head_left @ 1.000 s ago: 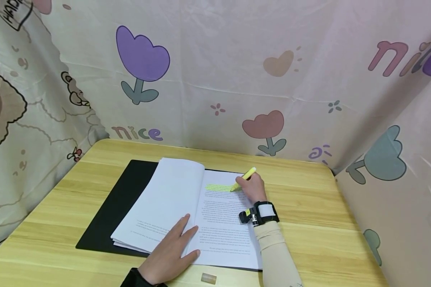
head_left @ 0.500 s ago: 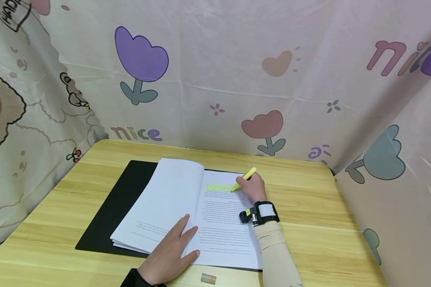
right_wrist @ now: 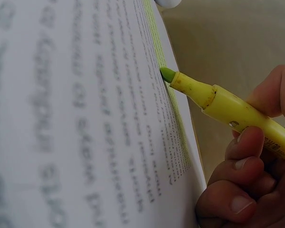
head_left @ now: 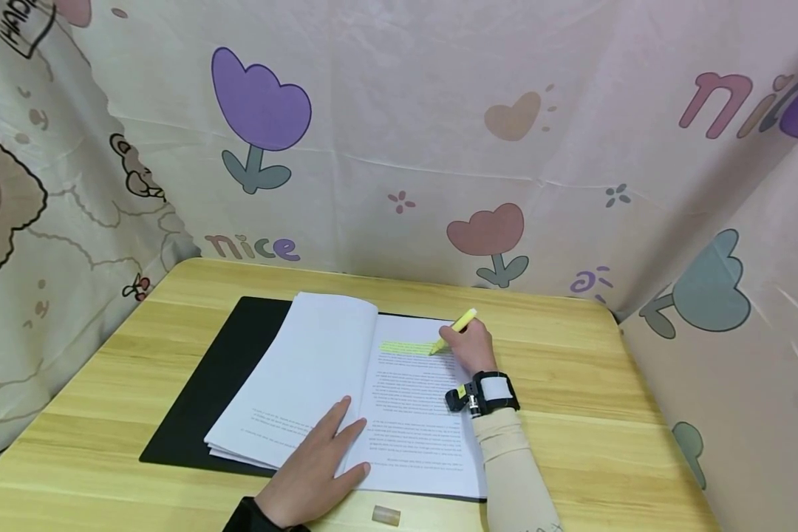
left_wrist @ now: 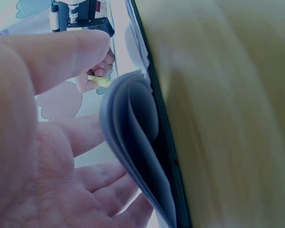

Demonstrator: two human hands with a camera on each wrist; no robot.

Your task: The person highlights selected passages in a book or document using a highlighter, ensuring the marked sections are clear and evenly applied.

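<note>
Head view: my right grip (head_left: 475,347), pinched round the yellow plastic highlighter (head_left: 464,320), sets its long axis slanting down-left, tip at the yellow-marked lines (head_left: 404,347) of the white printed paper page (head_left: 412,436), while my left grip (head_left: 315,462), fingers apart, rests near the fold (head_left: 364,377).

Yellow highlighter (right_wrist: 242,113): is slanting in the right hand (head_left: 472,349), which is gripping the barrel; the rear end is pointing up and away from the page.
Green tip (right_wrist: 167,74): is standing uncapped, meeting the page at the highlighted band (head_left: 406,348).
Right page (head_left: 415,414): is lying open, showing printed text below the band.
Left pages (head_left: 306,355): are curving over from the fold; the left hand (head_left: 312,473) is resting across both.
Black cover (head_left: 196,421): is lying beneath the sheets, projecting leftward.
</note>
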